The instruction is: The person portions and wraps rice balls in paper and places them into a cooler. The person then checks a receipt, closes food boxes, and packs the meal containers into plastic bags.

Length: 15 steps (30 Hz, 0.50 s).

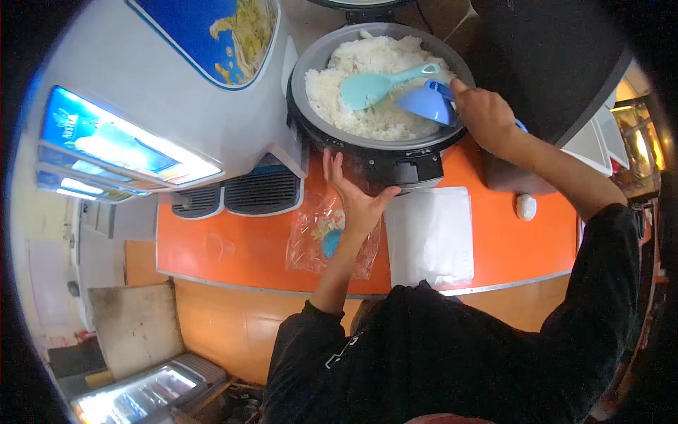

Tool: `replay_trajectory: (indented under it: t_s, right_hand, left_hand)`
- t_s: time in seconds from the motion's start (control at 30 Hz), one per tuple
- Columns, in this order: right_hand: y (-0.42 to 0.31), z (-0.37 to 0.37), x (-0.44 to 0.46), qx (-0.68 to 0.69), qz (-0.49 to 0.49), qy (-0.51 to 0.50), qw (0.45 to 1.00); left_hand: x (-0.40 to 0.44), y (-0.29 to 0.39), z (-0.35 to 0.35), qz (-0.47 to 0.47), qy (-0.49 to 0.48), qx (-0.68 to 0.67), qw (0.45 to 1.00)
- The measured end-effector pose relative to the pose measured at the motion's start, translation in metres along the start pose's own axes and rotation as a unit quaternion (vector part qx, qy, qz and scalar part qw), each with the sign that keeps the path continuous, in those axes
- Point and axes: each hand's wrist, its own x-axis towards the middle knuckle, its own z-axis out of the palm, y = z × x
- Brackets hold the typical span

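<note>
My right hand is closed on the handle of a blue scoop, which is tilted over the white rice at the right of a round cooker. A pale turquoise paddle lies on the rice beside the scoop. Below the cooker's front, my left hand has its fingers spread, close to the cooker's outer side; whether they touch it is unclear. Under my left wrist is a clear plastic bag with pale bits and a blue round item.
White sheets lie on the orange counter. A small white lump sits at the right, near a large dark box. A white dispenser machine with a drip tray stands at the left.
</note>
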Motion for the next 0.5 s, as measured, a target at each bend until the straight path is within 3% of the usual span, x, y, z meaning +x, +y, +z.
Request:
replay_trajectory:
  t_s: [0.13,0.23,0.33,0.4,0.5]
  right_hand:
    - [0.005,-0.032,0.012,-0.038,-0.024,-0.076,0.996]
    - [0.004,-0.026,0.011,-0.074,-0.015,-0.037,0.996]
    - [-0.011,-0.017,0.005,-0.089,0.002,-0.034,0.995]
    - [-0.013,-0.026,0.009,-0.053,-0.024,-0.078,0.995]
    - [-0.023,-0.025,0.021,-0.003,-0.025,-0.128,0.991]
  left_hand:
    - [0.049,0.004,-0.017,0.062,0.059,-0.062,0.994]
    - [0.129,-0.001,-0.014,0.124,-0.098,0.104,0.982]
    - [0.185,-0.038,0.041,0.179,-0.240,0.205,0.932]
    - [0.199,-0.037,0.062,0.142,-0.363,0.279,0.877]
    - [0.204,-0.037,0.068,0.152,-0.343,0.296,0.879]
